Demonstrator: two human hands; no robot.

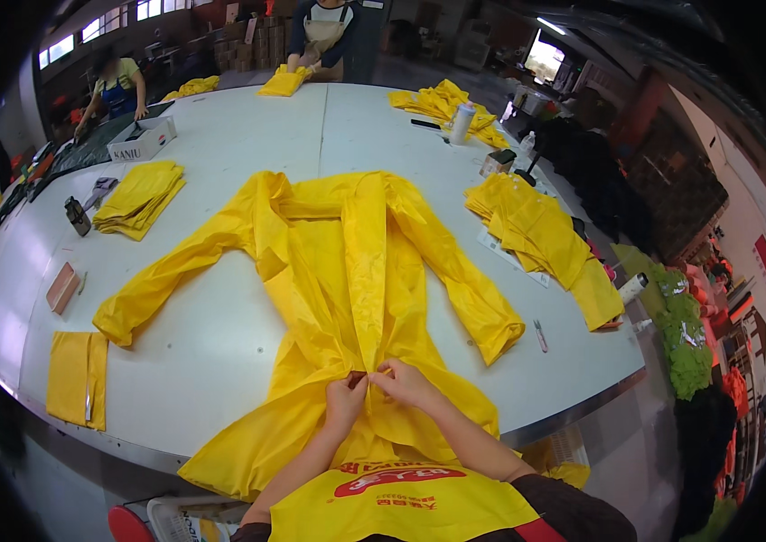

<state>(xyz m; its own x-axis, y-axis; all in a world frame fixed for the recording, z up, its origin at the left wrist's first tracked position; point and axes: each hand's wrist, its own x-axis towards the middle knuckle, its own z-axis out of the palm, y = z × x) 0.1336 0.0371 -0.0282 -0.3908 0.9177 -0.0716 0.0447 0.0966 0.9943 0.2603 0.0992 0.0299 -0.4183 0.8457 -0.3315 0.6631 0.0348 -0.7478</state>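
A yellow raincoat [324,244] lies spread across the white table, its sleeves out to both sides and its lower part hanging over the near edge toward me. My left hand [345,397] is closed on the coat's front edge at the middle. Close beside it, my right hand [399,383] pinches the other front edge with thumb and fingers. The two edges meet between my hands. What exactly lies under the fingertips is too small to make out.
Folded yellow garments [144,194] lie at the left, with another folded one [76,375] nearer. At right are a yellow pile [541,235], a spray bottle [462,122] and small snips [540,336]. A co-worker [324,36] handles a yellow bundle at the far edge.
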